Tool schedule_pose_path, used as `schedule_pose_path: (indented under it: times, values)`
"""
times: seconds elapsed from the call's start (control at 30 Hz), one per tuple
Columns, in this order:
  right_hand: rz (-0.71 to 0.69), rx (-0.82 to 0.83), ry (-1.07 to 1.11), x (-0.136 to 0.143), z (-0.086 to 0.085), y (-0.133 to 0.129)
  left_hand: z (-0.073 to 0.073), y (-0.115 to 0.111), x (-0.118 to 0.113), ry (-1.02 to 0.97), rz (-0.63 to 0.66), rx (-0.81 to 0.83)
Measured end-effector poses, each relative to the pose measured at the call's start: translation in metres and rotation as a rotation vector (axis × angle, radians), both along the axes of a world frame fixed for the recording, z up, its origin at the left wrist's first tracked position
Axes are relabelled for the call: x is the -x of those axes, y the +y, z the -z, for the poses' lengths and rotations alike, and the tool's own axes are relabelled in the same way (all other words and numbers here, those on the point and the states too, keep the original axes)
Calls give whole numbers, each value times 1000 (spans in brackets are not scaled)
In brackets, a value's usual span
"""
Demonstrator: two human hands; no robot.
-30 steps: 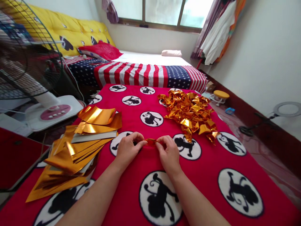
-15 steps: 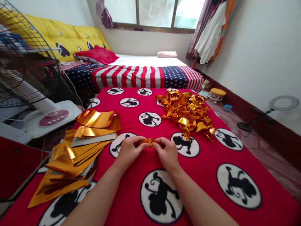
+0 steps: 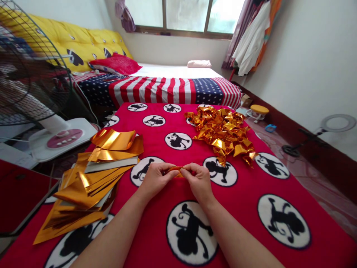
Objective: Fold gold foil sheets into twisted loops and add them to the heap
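Note:
Between my two hands is a small folded piece of gold foil paper (image 3: 177, 172), pinched at both ends above the red cloth (image 3: 156, 230). My left hand (image 3: 158, 178) grips its left end with thumb and fingers. The right end is in the pinch of my right hand (image 3: 198, 180). Much of the piece is hidden by my fingertips. Flat gold paper sheets (image 3: 103, 178) lie in a loose, fanned stack to the left. Several folded gold foil pieces (image 3: 223, 130) are heaped at the back right of the cloth.
A fan (image 3: 63, 137) stands beyond the left edge of the cloth. Behind the cloth is a bed (image 3: 156, 89) with a red pillow (image 3: 117, 64). On the right floor are a yellow stool (image 3: 259, 109) and a ring light (image 3: 338, 123).
The gold piece is tilted differently between my fingertips, with a little more of its lower side showing. Both hands keep their pinch in nearly the same place.

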State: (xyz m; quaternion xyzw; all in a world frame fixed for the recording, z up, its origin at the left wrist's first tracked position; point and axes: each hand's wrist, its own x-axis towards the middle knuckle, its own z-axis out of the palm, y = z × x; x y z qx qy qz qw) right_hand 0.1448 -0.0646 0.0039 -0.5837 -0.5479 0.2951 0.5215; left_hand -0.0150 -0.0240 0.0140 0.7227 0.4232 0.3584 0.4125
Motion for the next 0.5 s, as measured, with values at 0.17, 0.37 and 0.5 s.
schedule_pose_path:
  times: [0.17,0.37,0.5]
  values:
    - [-39,10,49,2,-2,-2,-1,0,1,-108,-123,53]
    - [-29,-15,21,1,-4,-3,3,1,3,-167,-192,128]
    - [-27,-7,15,1,-5,-3,1,1,2,-155,-192,122]
